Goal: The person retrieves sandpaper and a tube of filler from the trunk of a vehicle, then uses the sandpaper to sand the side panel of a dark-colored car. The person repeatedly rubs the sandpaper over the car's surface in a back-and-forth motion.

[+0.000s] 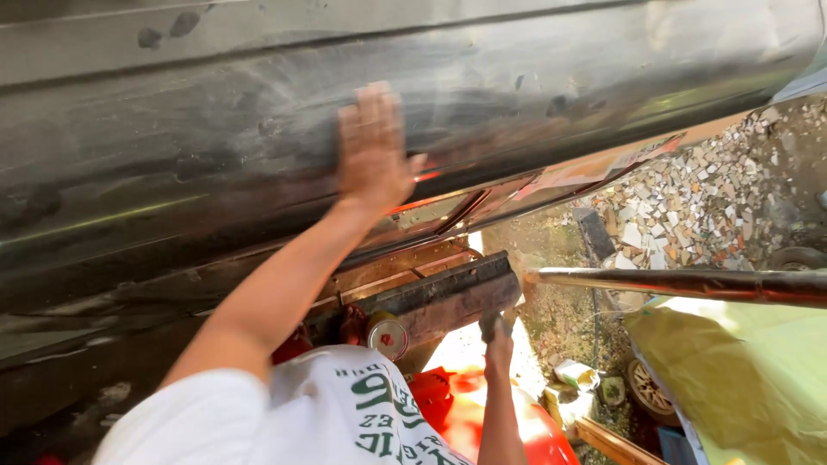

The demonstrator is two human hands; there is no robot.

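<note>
The left hand point(372, 151) lies flat and wide open, fingers together and pointing to twelve o'clock, pressed against the large dark grey metal body panel point(215, 146) that fills the upper half of the view. The palm seems to rest there to brace or feel the surface, since nothing is gripped. The panel is long and gently curved, running from nine o'clock across to two o'clock; its surface looks dull and dusty, with pale smeared streaks, a few dark blotches near the top edge and a raised crease along its length.

The right hand point(497, 340) hangs low near five o'clock of the left, well apart from the panel. It appears to be closed around a small dark object, but what that object is cannot be made out.

Just below the panel, at six o'clock of the left hand, a dark rubbery rectangular block point(448, 297) lies on a rusty brown frame, and a small round tin with a red label point(388, 334) sits just beside it. A rusty brown metal pipe point(680, 284) stretches out to three o'clock. Beneath it lies a yellow woven sack point(732, 379), and a heap of broken pale tile pieces point(698, 207) covers the ground at two o'clock. A bright red rounded container point(482, 413) shows at six o'clock.
</note>
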